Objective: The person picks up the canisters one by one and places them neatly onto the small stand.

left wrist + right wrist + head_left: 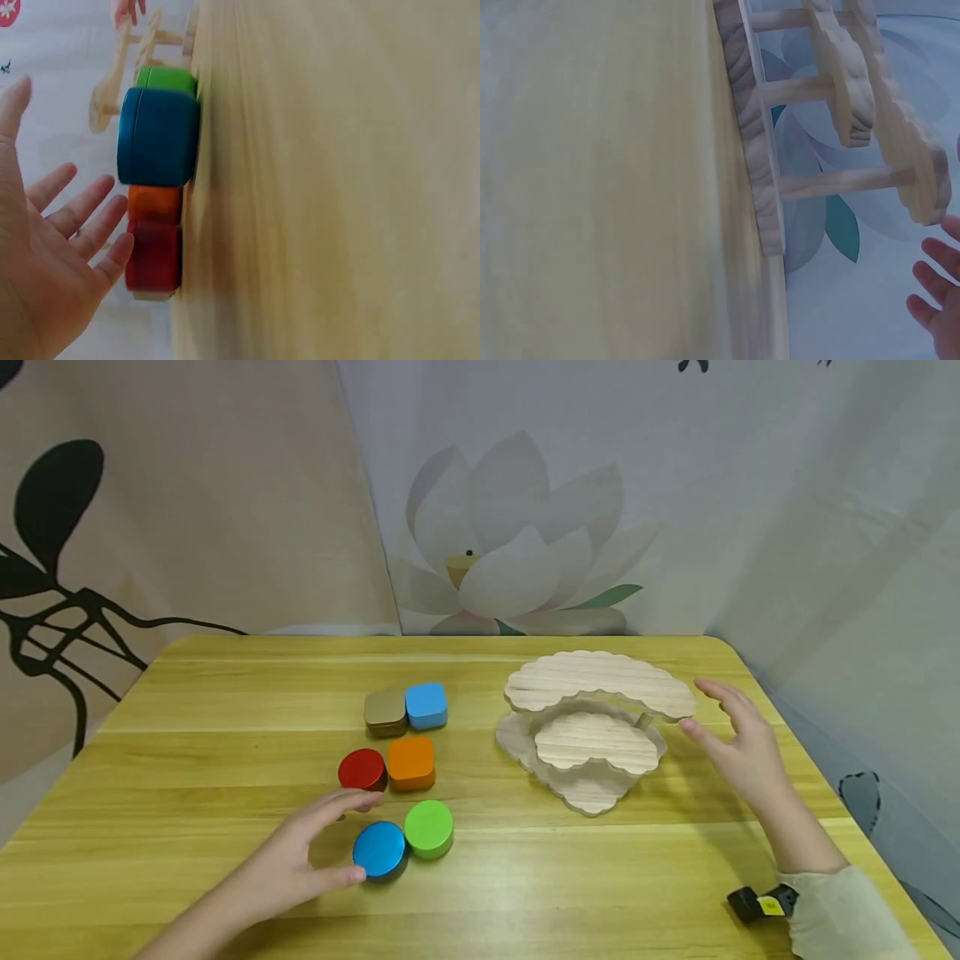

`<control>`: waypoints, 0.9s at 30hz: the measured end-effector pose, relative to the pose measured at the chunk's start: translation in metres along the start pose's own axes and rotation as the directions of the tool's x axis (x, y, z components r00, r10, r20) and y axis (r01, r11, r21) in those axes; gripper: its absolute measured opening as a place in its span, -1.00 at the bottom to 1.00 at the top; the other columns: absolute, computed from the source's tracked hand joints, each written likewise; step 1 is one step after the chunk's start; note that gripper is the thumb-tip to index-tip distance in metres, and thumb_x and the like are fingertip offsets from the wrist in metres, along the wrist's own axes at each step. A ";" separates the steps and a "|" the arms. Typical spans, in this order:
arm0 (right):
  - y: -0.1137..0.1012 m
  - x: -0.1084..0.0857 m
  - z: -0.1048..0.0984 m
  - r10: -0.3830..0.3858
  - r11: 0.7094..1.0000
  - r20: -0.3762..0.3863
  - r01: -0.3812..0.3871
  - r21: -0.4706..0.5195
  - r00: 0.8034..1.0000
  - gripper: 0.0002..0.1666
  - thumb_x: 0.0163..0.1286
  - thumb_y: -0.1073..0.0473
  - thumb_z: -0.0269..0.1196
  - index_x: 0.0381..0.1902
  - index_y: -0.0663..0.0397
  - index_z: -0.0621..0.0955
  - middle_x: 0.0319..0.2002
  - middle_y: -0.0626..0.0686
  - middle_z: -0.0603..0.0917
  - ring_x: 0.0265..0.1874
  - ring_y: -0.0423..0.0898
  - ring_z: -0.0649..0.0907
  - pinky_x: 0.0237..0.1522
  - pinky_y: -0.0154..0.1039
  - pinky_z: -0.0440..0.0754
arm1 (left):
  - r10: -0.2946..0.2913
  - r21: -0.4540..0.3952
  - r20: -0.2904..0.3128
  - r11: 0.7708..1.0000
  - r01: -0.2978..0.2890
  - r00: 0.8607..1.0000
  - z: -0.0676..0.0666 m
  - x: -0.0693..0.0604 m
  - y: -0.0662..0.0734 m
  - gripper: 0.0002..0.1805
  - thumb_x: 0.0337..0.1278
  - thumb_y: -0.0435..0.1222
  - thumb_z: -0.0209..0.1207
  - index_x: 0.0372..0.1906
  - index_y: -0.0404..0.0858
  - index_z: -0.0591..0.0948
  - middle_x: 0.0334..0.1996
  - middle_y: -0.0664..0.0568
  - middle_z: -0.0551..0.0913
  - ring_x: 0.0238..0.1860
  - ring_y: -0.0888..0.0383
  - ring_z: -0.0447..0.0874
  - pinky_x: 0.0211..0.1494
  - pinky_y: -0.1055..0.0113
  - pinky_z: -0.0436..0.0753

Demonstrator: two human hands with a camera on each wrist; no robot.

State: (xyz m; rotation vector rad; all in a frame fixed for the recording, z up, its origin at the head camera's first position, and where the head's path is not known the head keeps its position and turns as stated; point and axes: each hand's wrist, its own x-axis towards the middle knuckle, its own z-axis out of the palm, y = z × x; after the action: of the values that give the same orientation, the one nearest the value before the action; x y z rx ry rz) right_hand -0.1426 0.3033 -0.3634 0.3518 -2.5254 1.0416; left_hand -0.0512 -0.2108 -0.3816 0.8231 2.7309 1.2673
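My left hand (311, 847), fingers spread, reaches over the table's front left beside a round blue tin (380, 849). Its thumb tip lies close to that tin; whether they touch I cannot tell. A round green tin (429, 828) sits against the blue one. Behind them are a round red tin (363, 770) and a square orange tin (411, 763). Farther back, a square gold tin (386, 710) adjoins a square light-blue tin (427, 704). My right hand (746, 752) has its fingers apart at the right end of a tiered wooden stand (600, 681) with scalloped edges, gripping nothing.
Near the right sleeve (847, 910), a small black object with a yellow label (768, 906) shows at the wrist. The wooden table (525, 902) ends at a back edge before a curtain (525, 527) printed with a flower.
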 end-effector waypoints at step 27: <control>0.001 0.002 0.018 0.075 0.993 -0.074 -0.068 0.093 0.994 -0.37 0.29 0.23 0.33 0.29 0.20 0.44 0.19 0.22 0.48 0.06 -0.17 0.45 0.07 -0.51 0.29 | -0.033 0.015 0.110 0.999 0.032 0.993 0.014 0.001 -0.017 -0.28 -0.17 0.00 0.47 0.21 -0.02 0.52 0.17 0.15 0.50 0.16 0.03 0.45 0.17 0.30 0.46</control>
State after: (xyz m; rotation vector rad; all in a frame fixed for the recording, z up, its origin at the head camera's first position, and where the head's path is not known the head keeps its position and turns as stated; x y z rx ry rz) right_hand -0.1494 0.2913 -0.3748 0.2429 -2.4431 1.1763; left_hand -0.0566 -0.2096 -0.4035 0.8205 2.6579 1.1618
